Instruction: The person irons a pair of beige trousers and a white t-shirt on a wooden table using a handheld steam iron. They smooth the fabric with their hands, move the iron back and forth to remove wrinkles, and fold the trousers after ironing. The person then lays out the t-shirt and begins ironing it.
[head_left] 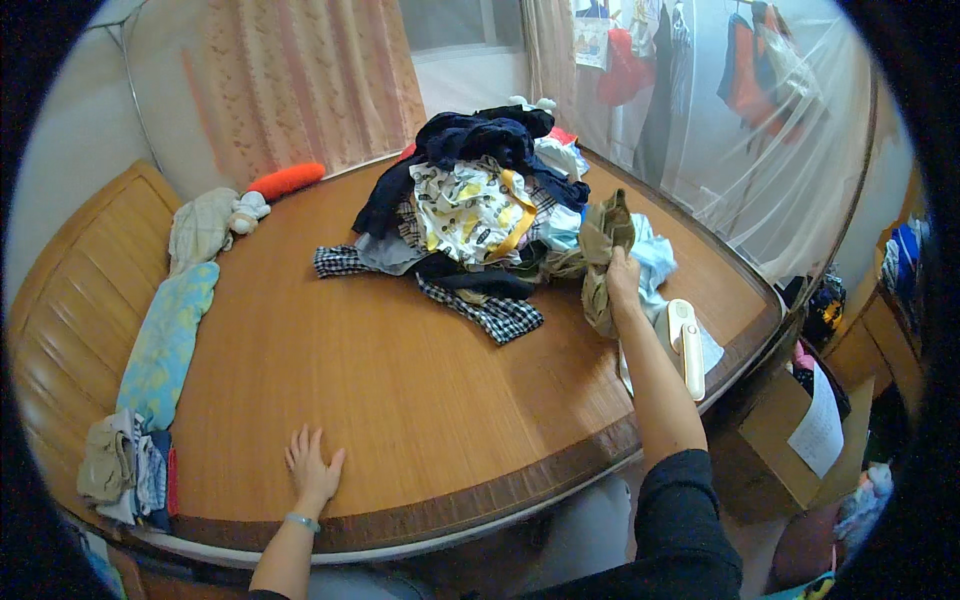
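My right hand (pixel 623 278) is closed on a khaki garment (pixel 604 235) at the right side of a big heap of clothes. Part of that cloth stands up above my fist, and part hangs below it; its lower left end runs into the heap. My left hand (pixel 314 466) lies flat on the brown mat (pixel 330 350) near its front edge, fingers spread, holding nothing. In the heap show a white garment with yellow print (pixel 460 212), dark navy clothes (pixel 478 138) and a black-and-white checked piece (pixel 495 315). Light blue cloth (pixel 652 255) lies just beyond my right hand.
A white and gold handheld device (pixel 686 350) lies by my right forearm. Folded clothes (pixel 108 465), a blue-yellow pillow (pixel 170 345) and an orange bolster (pixel 287 181) line the left and back. An open cardboard box (pixel 770 440) stands off the right edge, below the mosquito net (pixel 770 170).
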